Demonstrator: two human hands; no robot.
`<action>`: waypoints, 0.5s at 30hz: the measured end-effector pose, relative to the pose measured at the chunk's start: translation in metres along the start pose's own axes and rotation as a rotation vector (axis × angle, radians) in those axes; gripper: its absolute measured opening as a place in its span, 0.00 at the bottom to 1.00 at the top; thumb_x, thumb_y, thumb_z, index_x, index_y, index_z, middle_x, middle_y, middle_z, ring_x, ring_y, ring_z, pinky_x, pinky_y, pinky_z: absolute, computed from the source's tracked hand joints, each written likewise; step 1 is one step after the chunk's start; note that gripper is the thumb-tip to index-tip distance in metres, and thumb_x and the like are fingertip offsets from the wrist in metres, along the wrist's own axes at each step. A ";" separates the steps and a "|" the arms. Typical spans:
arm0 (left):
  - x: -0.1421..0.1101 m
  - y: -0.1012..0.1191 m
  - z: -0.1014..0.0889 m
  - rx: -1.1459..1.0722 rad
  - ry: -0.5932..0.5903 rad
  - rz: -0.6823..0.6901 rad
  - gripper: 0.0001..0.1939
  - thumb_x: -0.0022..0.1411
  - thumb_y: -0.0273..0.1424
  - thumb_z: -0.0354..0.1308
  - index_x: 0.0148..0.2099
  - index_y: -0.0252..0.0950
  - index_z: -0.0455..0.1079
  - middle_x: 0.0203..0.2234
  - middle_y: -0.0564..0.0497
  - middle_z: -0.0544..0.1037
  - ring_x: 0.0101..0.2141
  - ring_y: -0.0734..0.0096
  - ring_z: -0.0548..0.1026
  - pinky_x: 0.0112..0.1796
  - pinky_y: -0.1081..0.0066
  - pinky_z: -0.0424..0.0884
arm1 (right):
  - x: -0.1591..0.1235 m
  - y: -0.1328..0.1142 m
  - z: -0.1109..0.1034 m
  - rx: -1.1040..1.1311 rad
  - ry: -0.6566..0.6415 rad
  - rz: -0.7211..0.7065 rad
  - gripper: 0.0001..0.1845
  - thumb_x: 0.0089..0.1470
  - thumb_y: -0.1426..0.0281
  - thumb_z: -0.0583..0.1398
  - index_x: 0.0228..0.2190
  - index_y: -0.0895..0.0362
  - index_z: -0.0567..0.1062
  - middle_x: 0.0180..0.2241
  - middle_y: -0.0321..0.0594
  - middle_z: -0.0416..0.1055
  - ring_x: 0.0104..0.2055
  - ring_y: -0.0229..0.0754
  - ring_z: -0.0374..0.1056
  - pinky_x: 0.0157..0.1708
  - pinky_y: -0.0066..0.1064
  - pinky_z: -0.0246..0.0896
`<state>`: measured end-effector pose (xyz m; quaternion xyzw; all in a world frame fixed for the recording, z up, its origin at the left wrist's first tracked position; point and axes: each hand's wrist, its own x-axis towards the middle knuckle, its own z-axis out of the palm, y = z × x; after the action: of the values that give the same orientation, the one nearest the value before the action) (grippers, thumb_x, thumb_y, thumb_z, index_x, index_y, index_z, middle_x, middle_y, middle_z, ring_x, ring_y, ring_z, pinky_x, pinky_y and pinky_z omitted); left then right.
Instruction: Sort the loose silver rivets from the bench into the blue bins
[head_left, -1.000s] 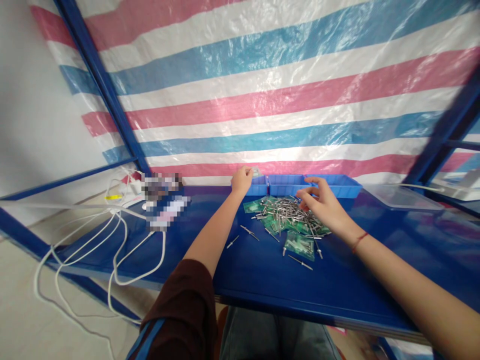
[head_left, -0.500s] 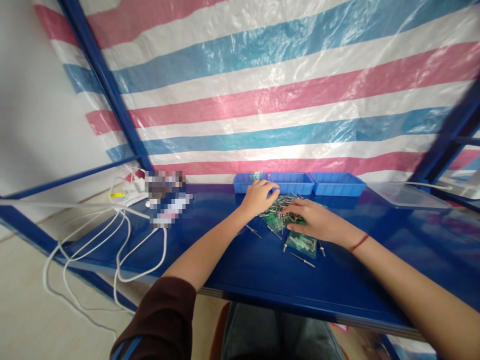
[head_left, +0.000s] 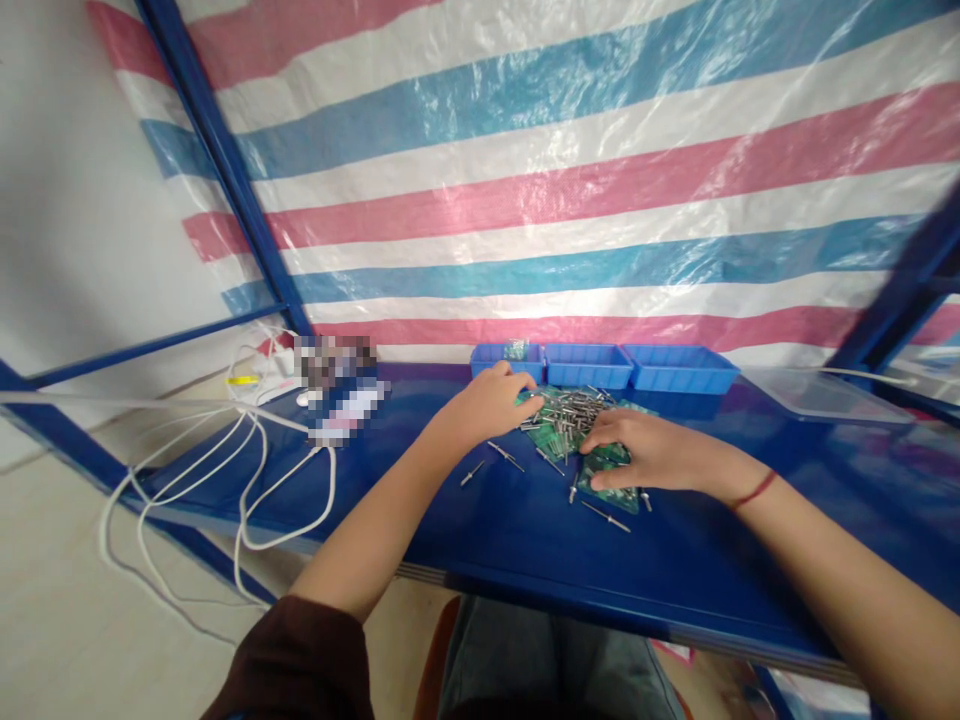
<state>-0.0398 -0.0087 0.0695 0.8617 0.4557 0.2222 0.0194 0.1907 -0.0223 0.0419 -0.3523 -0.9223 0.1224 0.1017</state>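
My right hand (head_left: 649,452) is over a small green plastic packet (head_left: 616,497), its thumb on top and its fingers curled at the packet's far edge. To the left, my left hand (head_left: 487,405) hovers at the left edge of a heap of metal blind rivets (head_left: 577,410). Its thumb and forefinger are apart, with a bit of green showing between them. More green packets (head_left: 551,438) lie under and among the rivets. Several loose rivets (head_left: 506,457) are scattered on the blue tabletop in front of the heap.
Three blue bins (head_left: 589,368) stand in a row behind the heap; the left one has a small packet (head_left: 516,349) in it. A clear plastic lid (head_left: 825,393) lies at right. White cables (head_left: 247,480) hang over the table's left side. A striped sheet (head_left: 562,200) hangs behind.
My left hand has moved left and slightly toward me, uncovering more of the left bin. My right hand has shifted from the rivets down onto the green packet.
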 end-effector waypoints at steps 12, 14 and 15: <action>-0.101 -0.006 -0.006 0.058 -0.336 -0.246 0.15 0.61 0.38 0.50 0.48 0.39 0.67 0.40 0.47 0.70 0.39 0.64 0.72 0.44 0.67 0.64 | -0.009 0.000 -0.007 0.139 -0.098 0.098 0.24 0.38 0.58 0.65 0.38 0.56 0.78 0.33 0.42 0.74 0.32 0.43 0.68 0.31 0.31 0.61; -0.095 -0.008 -0.003 0.036 -0.342 -0.199 0.12 0.63 0.34 0.47 0.45 0.39 0.68 0.38 0.48 0.71 0.39 0.65 0.72 0.43 0.67 0.64 | -0.007 0.001 -0.004 0.117 -0.098 0.098 0.22 0.40 0.60 0.64 0.38 0.57 0.78 0.32 0.43 0.74 0.31 0.43 0.68 0.30 0.31 0.61; -0.092 -0.009 0.000 0.027 -0.335 -0.168 0.11 0.63 0.32 0.46 0.43 0.38 0.69 0.38 0.48 0.71 0.39 0.66 0.72 0.44 0.68 0.64 | -0.006 0.001 -0.003 0.105 -0.092 0.099 0.21 0.40 0.61 0.63 0.38 0.57 0.78 0.32 0.42 0.74 0.31 0.42 0.68 0.30 0.30 0.60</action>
<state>-0.0917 -0.0760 0.0342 0.8457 0.5195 0.0671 0.1020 0.1964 -0.0255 0.0444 -0.3859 -0.8996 0.1916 0.0716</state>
